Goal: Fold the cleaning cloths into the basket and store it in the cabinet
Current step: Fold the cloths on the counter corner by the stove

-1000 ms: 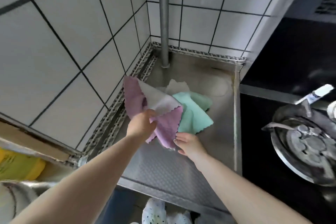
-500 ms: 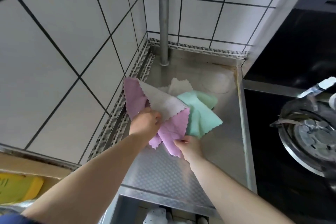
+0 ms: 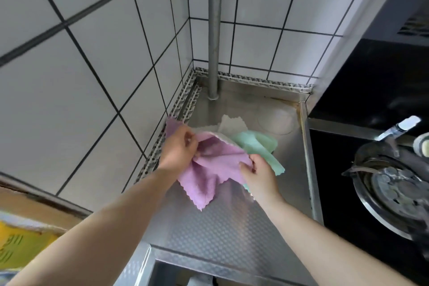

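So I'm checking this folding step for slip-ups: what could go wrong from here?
The purple cloth is bunched between the left hand and right hand, so the fold may come out crooked. Its lower corner hangs loose and might drag the green cloth along. No basket is in view.

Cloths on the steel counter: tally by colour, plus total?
Purple cloth: 1, held by the left hand and the right hand
Green cloth: 1
White cloth: 1, mostly hidden under the others
Total: 3 cloths visible on the counter
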Available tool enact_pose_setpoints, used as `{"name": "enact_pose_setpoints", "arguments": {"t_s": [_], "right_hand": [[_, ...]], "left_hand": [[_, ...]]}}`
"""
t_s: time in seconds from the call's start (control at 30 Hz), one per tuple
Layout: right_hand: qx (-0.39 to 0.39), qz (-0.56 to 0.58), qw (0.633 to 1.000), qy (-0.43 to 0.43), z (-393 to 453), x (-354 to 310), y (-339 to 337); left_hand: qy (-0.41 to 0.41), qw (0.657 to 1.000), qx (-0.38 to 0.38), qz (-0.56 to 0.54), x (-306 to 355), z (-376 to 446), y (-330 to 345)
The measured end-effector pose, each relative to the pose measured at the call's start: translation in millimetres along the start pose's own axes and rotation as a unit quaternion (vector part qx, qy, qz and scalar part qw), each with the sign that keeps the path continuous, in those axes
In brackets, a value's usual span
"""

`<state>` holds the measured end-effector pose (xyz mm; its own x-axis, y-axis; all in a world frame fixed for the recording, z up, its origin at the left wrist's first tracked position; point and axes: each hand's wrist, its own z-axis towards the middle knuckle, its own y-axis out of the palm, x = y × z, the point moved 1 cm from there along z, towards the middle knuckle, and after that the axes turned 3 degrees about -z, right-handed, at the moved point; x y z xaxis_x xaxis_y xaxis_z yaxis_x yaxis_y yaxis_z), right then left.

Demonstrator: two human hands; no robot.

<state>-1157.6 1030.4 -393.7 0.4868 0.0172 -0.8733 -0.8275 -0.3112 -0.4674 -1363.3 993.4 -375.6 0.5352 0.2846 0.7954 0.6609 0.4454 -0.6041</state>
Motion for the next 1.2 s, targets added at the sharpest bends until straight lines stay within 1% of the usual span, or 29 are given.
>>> {"name": "enact_pose_setpoints", "arguments": {"t_s": [0.03,0.1,0.2,0.27,0.33,0.37,0.47,0.57,0.63,0.73,0.83,0.93,1.03,1.1,1.2], "right_hand": [[0.003,-0.005,1.000,-0.020,5.3,-4.9,-7.3],[0.009,-0.041,0.997,-0.058,19.6,-18.0,-25.0],[0.034,-0.099,0.989,-0.107,42.7,-48.1,-55.2],[0.060,-0.106,0.982,-0.143,56.3,-71.9,-74.8],[0.079,-0.111,0.975,-0.176,65.5,-93.7,-93.6],[0.087,-0.124,0.970,-0.189,68.7,-104.4,-103.6],[0.108,-0.151,0.960,-0.211,73.5,-127.4,-130.5],[0.124,-0.137,0.956,-0.228,71.8,-140.2,-156.1],[0.127,-0.122,0.957,-0.233,66.5,-144.9,-171.0],[0.114,-0.076,0.959,-0.248,51.2,-146.0,-185.6],[0.087,-0.030,0.963,-0.255,26.4,-134.5,-195.1],[0.047,-0.021,0.967,-0.250,-2.5,-105.9,-195.1],[-0.011,-0.045,0.971,-0.233,-31.1,-60.9,-183.2],[-0.051,-0.063,0.975,-0.205,-48.9,-24.0,-175.1],[-0.100,-0.094,0.979,-0.151,-72.6,30.4,-165.2]], "left_hand": [[-0.009,1.000,0.016,-0.012,5.5,3.0,-8.8],[0.011,0.998,0.054,-0.001,17.0,11.5,-27.9],[0.089,0.990,0.107,0.003,41.9,26.9,-56.4],[0.138,0.982,0.127,0.017,61.4,34.3,-73.4],[0.184,0.972,0.137,0.055,78.3,39.4,-88.0],[0.195,0.969,0.140,0.067,87.7,40.9,-95.1],[0.175,0.968,0.157,0.086,110.0,40.9,-110.8],[0.166,0.964,0.190,0.089,132.6,31.2,-123.9],[0.191,0.955,0.205,0.099,144.3,18.7,-129.8],[0.219,0.943,0.224,0.112,154.6,-6.0,-135.1],[0.233,0.935,0.236,0.122,150.9,-40.5,-133.2],[0.255,0.927,0.227,0.157,130.2,-82.3,-123.9],[0.228,0.929,0.201,0.214,97.9,-123.2,-103.4],[0.206,0.940,0.150,0.226,77.7,-151.0,-84.2],[0.162,0.963,0.061,0.207,52.7,-190.4,-50.8]]}}
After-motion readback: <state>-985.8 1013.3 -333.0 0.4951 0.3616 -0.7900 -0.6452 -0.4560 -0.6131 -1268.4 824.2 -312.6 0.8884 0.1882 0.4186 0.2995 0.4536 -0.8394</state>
